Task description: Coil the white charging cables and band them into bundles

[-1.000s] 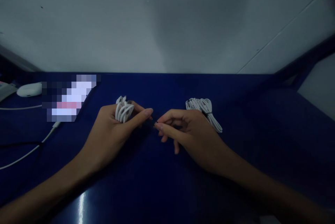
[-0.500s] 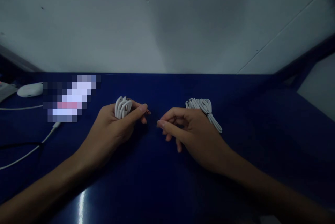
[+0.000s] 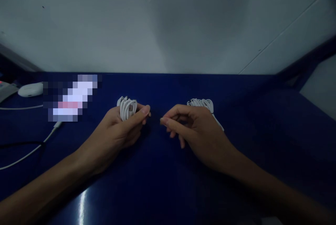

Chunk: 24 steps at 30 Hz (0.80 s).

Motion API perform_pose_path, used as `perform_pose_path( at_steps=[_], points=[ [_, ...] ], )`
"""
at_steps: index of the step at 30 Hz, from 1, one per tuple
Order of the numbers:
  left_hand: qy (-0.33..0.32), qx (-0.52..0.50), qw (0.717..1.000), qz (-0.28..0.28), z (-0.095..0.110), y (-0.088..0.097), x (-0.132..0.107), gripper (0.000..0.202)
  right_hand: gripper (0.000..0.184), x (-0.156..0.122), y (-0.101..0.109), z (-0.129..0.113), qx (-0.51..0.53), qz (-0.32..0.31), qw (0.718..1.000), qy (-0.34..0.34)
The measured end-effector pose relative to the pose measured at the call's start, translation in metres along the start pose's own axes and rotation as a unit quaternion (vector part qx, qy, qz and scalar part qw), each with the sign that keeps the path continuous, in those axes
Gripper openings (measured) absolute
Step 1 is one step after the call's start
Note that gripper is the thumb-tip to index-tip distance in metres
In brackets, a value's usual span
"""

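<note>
My left hand (image 3: 119, 127) is closed around a coiled white cable (image 3: 127, 109), whose loops stick up between thumb and fingers. A metal connector end shows faintly among those loops. To its right, a short gap away, my right hand (image 3: 195, 123) has thumb and forefinger pinched together, the other fingers curled beneath. Anything between those fingertips is too small and dark to make out. Behind my right hand, partly hidden by it, more bundled white cable (image 3: 207, 103) lies on the blue table (image 3: 157, 176), with a dark tie around it.
On the left lies a blurred-out bright screen (image 3: 76, 95) with a white charging cable (image 3: 49, 134) plugged in. A white rounded case (image 3: 30, 89) and a thin black cord (image 3: 21, 144) are near it. A pale wall (image 3: 118, 25) rises at the table's back edge.
My left hand has shifted slightly right, and the coiled cable in it has turned a little. My right hand has moved slightly up and right, covering more of the bundled cable behind.
</note>
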<state>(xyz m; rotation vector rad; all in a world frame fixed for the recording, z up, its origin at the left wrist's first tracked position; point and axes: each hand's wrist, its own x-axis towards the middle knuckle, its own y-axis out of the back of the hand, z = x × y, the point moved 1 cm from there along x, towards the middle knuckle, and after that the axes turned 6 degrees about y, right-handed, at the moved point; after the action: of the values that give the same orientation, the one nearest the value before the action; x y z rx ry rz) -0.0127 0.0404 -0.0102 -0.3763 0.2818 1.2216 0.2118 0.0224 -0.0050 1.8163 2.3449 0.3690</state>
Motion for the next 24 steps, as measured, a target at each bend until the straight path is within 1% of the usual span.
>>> perform_pose_path(
  at_steps=[5, 9, 11, 17, 24],
  points=[
    [-0.021, 0.030, 0.999, 0.002, 0.0026, -0.0014, -0.0007, 0.029, 0.018, 0.0007, 0.0010, 0.0010, -0.014, 0.008, 1.000, 0.019],
    [-0.033, 0.058, 0.998, 0.018, 0.0034, 0.0015, 0.0020, 0.027, 0.017, 0.0002, 0.0016, 0.0024, -0.032, 0.010, 0.999, 0.035],
    [-0.028, 0.054, 0.998, 0.029, 0.0034, 0.0031, 0.0036, 0.027, 0.016, -0.0002, 0.0015, 0.0027, -0.027, 0.008, 0.999, 0.034],
    [0.003, -0.003, 0.999, 0.055, 0.0034, 0.0026, 0.0070, 0.031, 0.018, -0.0017, 0.0003, 0.0003, -0.013, 0.006, 1.000, 0.028],
    [0.004, 0.007, 0.998, 0.058, 0.0041, 0.0018, 0.0077, 0.028, 0.017, -0.0009, -0.0022, -0.0024, -0.037, 0.022, 0.998, 0.041]
  ],
)
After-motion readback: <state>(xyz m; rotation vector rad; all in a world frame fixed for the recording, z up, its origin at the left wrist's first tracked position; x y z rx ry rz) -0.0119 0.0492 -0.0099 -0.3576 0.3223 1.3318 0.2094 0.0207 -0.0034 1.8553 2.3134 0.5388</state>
